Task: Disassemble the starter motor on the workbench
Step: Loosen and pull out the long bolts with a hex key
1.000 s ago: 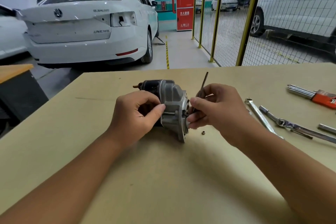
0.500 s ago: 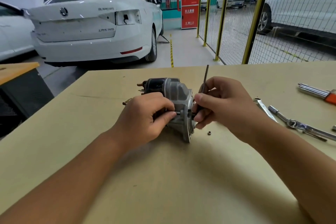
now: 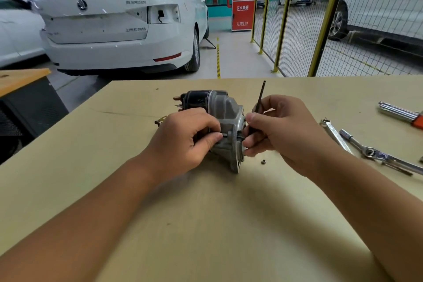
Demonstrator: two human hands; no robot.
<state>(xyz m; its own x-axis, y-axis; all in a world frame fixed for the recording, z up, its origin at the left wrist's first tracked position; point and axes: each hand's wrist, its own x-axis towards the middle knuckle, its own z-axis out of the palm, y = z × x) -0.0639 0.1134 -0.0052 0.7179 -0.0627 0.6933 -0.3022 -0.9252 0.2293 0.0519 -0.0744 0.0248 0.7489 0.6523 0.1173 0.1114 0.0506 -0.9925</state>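
Note:
The starter motor (image 3: 225, 110) lies on its side in the middle of the workbench (image 3: 206, 224), its grey aluminium nose housing facing right and the black solenoid at the back left. My left hand (image 3: 185, 142) grips the motor body from the left, thumb against the housing. My right hand (image 3: 281, 130) pinches a thin dark hex key (image 3: 259, 98) whose long arm points up, its short end at the housing flange. A small nut (image 3: 264, 162) lies on the bench just right of the flange.
To the right lie a combination wrench (image 3: 335, 135), a ratchet with extension (image 3: 375, 153) and a red-handled hex key set (image 3: 400, 112). A small bracket (image 3: 160, 120) sits left of the motor. Beyond the bench stand a white car (image 3: 119, 18) and a yellow mesh fence (image 3: 320, 18).
The hex key's long arm has swung from leaning right to nearly upright as my right hand turned it. My left hand keeps its grip on the motor.

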